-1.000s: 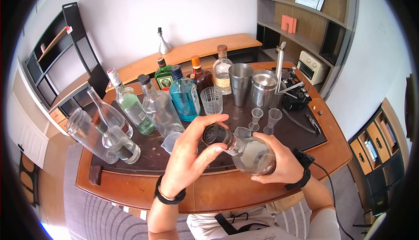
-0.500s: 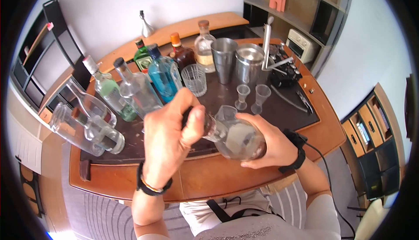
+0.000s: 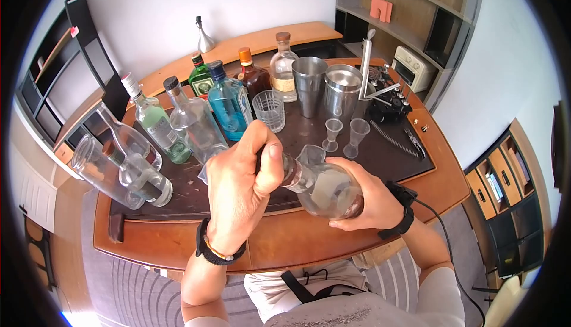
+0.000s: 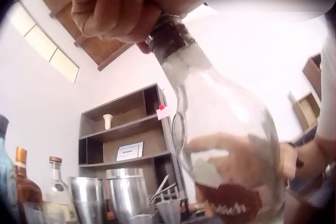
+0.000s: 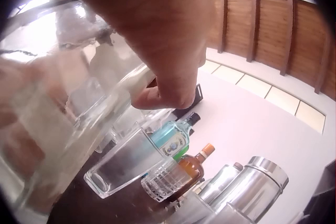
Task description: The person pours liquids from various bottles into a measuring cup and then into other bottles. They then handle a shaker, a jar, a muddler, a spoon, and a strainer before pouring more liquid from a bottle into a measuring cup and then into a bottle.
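A round clear glass bottle (image 3: 330,193) is held tilted over the desk's front edge, its neck pointing left. My right hand (image 3: 376,199) grips its body. My left hand (image 3: 238,178) is curled round the black cap, which its fingers hide. In the left wrist view, a dark band (image 4: 172,37) on the neck shows just below the left fingers, and a reddish-brown label (image 4: 231,203) lies lower on the glass. Right behind the bottle stands a small clear glass vessel (image 3: 312,154). Two small clear hourglass-shaped measures (image 3: 333,133) stand farther back.
Several bottles, including a blue one (image 3: 231,104), line the desk's left and back. A cut-glass tumbler (image 3: 269,111), a steel shaker tin (image 3: 309,86) and another steel vessel (image 3: 342,92) stand at centre back. Black equipment (image 3: 386,101) lies at right. A cable (image 3: 440,217) hangs from the right wrist.
My left hand's spread fingers have closed over the bottle's black cap, hiding it. The right hand keeps its grip on the body. The head view has shifted slightly.
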Demonstrator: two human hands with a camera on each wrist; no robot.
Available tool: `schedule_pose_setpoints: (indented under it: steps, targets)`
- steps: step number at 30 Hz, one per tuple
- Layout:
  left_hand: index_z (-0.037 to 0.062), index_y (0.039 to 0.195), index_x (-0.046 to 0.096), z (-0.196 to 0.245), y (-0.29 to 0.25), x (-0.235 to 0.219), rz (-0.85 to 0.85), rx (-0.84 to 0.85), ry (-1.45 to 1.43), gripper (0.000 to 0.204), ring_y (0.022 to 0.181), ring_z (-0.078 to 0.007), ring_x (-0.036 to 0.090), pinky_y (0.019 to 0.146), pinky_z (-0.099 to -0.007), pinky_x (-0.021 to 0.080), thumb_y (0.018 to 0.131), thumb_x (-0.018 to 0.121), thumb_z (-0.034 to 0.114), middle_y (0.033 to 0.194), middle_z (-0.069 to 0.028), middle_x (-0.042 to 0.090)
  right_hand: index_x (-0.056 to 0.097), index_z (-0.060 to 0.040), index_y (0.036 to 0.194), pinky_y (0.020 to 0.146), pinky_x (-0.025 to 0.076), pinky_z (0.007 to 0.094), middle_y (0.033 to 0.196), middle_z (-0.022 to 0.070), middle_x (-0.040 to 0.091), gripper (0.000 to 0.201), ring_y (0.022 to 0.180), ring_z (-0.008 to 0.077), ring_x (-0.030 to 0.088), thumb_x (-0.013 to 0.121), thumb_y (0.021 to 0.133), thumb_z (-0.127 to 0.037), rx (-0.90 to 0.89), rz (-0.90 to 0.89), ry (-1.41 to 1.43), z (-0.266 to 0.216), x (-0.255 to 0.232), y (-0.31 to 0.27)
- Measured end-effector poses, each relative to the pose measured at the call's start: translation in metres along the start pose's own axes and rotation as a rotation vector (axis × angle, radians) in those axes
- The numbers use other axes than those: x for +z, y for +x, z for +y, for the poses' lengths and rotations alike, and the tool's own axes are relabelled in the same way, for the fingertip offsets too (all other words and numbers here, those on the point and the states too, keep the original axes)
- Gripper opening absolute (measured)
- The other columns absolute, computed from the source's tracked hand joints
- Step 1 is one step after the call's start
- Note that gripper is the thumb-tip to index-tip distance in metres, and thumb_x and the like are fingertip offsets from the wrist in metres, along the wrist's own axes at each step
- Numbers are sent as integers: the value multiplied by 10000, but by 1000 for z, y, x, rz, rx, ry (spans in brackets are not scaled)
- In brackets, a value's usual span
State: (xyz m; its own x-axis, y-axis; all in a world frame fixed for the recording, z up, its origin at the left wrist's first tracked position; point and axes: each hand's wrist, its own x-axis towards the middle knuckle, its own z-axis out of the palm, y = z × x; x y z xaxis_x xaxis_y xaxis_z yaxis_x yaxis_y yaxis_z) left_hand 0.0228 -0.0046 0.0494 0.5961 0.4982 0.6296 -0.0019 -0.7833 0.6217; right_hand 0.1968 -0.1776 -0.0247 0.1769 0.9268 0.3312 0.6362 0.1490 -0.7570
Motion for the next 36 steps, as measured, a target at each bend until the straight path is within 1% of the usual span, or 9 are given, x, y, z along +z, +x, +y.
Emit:
schedule_pose_setpoints:
  steps: [7,9,12,16,20,24,27,29,36]
  targets:
    - [64,819,545,4,3,1,68,221,285,242,570,-297,590,533,-380,447,937,645,250,669,-96,599,383,-40,1480,1034,416,371,1322,143,553,987,1189,283,558,891,653,-225,14,-4,33,-2,-2,-1]
    - [67,843,556,5,2,-2,-9,24,3,255,565,-289,590,535,-372,457,937,648,286,654,-88,588,376,-6,1469,1076,396,362,1382,152,517,1024,1266,247,529,920,633,-238,22,-28,-25,-1,-5,-1]
    - [77,857,557,-2,1,-5,-68,-113,-126,267,566,-278,589,537,-371,465,923,661,314,651,-82,572,406,-53,1475,1033,417,379,1335,136,559,956,1180,304,563,876,664,-237,19,-2,-14,-10,-7,-3]
    - [93,826,553,-6,4,1,183,362,445,286,567,-275,566,526,-370,455,857,713,327,658,-68,545,411,-50,1473,1054,409,378,1364,138,549,957,1218,312,555,876,661,-249,36,23,-51,-4,-7,-6]
    - [66,845,579,-2,3,-21,275,-94,-315,452,595,-22,422,529,-231,337,1055,458,447,651,44,473,411,-37,1468,1072,406,376,1371,153,544,959,1258,299,547,880,653,-229,64,63,-68,3,-14,-10]
    - [62,830,578,-20,10,-37,371,-154,-335,558,556,-19,295,518,-215,199,1079,325,492,639,59,424,416,-26,1459,1080,407,372,1353,160,552,963,1264,289,548,889,637,-198,124,116,-83,3,-26,-15]
    - [69,848,548,-33,12,-42,409,-199,-332,532,537,-31,271,494,-210,182,1075,308,486,649,16,508,425,-42,1455,1055,424,388,1310,150,568,960,1215,311,564,885,627,-206,156,136,-184,4,-36,-19]
    - [66,855,550,-37,14,-45,458,-185,-371,491,535,-35,256,493,-218,168,1077,345,454,626,40,384,427,-59,1456,1034,437,400,1285,147,576,964,1177,326,574,883,620,-210,177,130,-275,8,-41,-22]
    - [76,905,593,-48,17,-63,644,-218,-292,439,526,-29,298,473,-203,168,1074,393,428,645,49,379,437,-89,1447,939,460,409,1174,136,601,968,1053,343,587,881,593,-201,215,52,-538,12,-54,-25]
